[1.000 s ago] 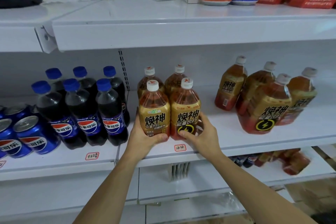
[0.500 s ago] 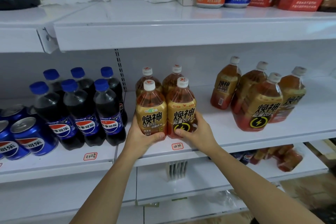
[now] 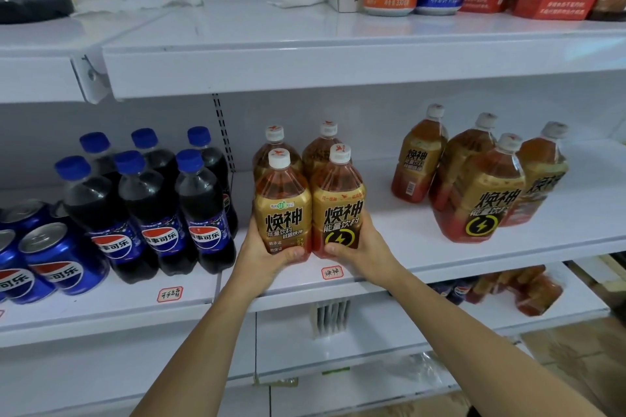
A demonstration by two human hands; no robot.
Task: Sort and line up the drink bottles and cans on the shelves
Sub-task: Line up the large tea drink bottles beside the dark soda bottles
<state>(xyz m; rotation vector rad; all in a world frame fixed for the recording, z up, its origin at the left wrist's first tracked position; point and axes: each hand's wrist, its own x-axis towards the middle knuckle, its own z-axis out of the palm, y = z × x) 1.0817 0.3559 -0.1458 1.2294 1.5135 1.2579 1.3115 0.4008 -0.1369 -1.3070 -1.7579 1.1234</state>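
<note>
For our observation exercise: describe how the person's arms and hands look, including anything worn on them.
Both forearms are bare up to the frame's lower edge, no sleeves showing. The left hand and right hand wear no gloves; no watch, bracelet or ring is visible. Fingernails look short and unpainted.

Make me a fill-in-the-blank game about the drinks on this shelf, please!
1. The cola bottles have ____ caps.
2. The left hand and right hand each hold one ____-labelled energy drink bottle at the shelf's front edge.
3. Behind the two held bottles stand ____ more of the same kind.
4. The loose group of energy bottles stands to the ____ of the held ones.

Missing words: blue; gold; two; right
</note>
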